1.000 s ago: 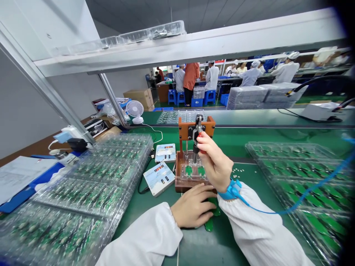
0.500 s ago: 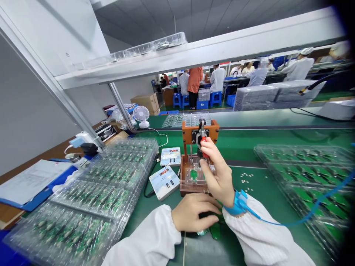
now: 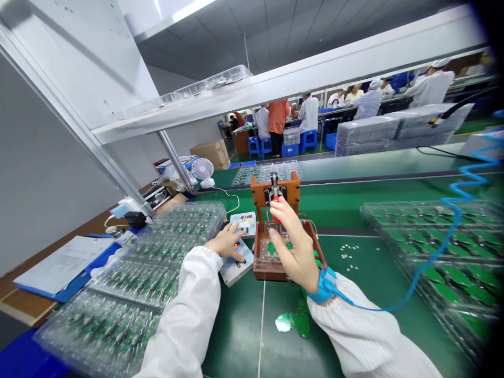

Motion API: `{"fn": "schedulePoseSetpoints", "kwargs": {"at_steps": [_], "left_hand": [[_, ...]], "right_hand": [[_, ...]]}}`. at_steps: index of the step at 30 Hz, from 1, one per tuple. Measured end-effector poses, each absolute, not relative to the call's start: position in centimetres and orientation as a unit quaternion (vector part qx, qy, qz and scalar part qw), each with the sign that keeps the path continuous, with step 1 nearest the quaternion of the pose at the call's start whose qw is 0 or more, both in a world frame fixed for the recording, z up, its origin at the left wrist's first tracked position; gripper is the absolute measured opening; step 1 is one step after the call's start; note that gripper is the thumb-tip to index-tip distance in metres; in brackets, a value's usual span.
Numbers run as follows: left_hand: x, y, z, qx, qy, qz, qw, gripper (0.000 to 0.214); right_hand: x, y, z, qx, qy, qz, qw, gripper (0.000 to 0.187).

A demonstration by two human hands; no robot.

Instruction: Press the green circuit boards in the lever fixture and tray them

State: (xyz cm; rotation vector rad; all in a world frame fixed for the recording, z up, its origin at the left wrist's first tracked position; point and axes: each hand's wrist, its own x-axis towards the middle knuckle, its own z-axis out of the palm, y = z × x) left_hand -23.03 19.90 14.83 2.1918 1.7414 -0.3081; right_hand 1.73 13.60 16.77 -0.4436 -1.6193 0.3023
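Note:
My right hand (image 3: 296, 251), with a blue wrist strap (image 3: 327, 286), has its fingers on the red handle (image 3: 277, 202) of a toggle clamp. The clamp is mounted on a brown test fixture (image 3: 260, 270); green circuit boards (image 3: 271, 249) sit under a clear plate in it. My left hand (image 3: 225, 242) lies open, fingers spread, over two small boxes with red digital displays, the nearer box (image 3: 232, 270) and the farther box (image 3: 248, 218). Loose green circuit boards (image 3: 302, 319) lie on the bench in front of the fixture, below my right wrist.
Stacked clear trays of boards (image 3: 149, 268) stand on the left, and more trays of green boards (image 3: 429, 247) on the right. Small pale pieces (image 3: 348, 252) are scattered right of the fixture. A coiled blue cord (image 3: 457, 210) hangs at right. A fan (image 3: 202, 170) stands behind.
My left hand has moved from the bench before the fixture, leftward and up to the display boxes, uncovering the loose boards. My right hand stays at the red handle. The view has shifted slightly.

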Motion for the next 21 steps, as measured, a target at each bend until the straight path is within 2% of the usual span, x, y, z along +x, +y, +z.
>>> {"fn": "schedulePoseSetpoints", "kwargs": {"at_steps": [2, 6, 16, 21], "left_hand": [[-22.6, 20.4, 14.9, 0.763, 0.603, -0.177, 0.152, 0.124], [-22.3, 21.4, 15.0, 0.77, 0.581, -0.214, 0.154, 0.132], [-22.6, 22.5, 13.4, 0.775, 0.568, -0.229, 0.156, 0.139], [-22.9, 22.1, 13.9, 0.781, 0.565, -0.21, 0.164, 0.134]], "right_hand": [[1.7, 13.6, 16.7, -0.195, -0.717, 0.13, 0.657, 0.064], [1.6, 13.6, 16.7, -0.194, -0.718, 0.127, 0.657, 0.064], [1.5, 13.8, 16.8, -0.186, -0.718, 0.112, 0.661, 0.065], [1.5, 13.7, 16.7, -0.193, -0.718, 0.11, 0.66, 0.064]]}}
